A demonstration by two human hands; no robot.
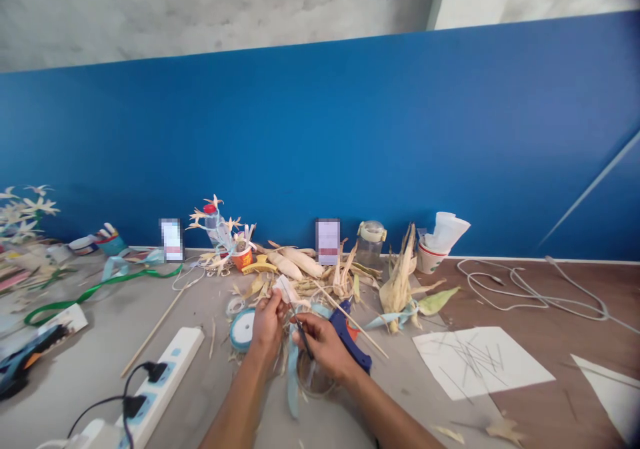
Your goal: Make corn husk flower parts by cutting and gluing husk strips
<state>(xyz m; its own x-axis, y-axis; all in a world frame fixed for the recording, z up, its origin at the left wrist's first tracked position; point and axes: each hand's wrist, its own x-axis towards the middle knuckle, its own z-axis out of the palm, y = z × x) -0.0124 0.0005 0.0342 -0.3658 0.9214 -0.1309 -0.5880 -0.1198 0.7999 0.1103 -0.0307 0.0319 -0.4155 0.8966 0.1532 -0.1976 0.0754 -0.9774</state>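
Note:
Between the fingertips of my left hand (pixel 269 321) is pinched a pale piece of corn husk (pixel 284 288). My right hand (pixel 325 344) is closed on dark-handled scissors (pixel 303 340); their blades point up toward the husk piece, and I cannot tell whether they touch it. Just right of that hand lies a blue glue gun (pixel 351 346), partly under a thin wooden stick (pixel 367 332). A spool of light blue ribbon (pixel 242 329) sits left of my left hand. Loose blue ribbon (pixel 293 382) hangs below the hands, near a clear round container partly hidden by my right hand.
Dried husks and corn cobs (pixel 303 261) are heaped behind the hands. A white power strip (pixel 167 376) with plugs and cords lies front left. At right are paper (pixel 480 362) with thin sticks, a paper cup (pixel 431 259) and a white cable (pixel 550 299). A blue partition (pixel 320 136) stands behind.

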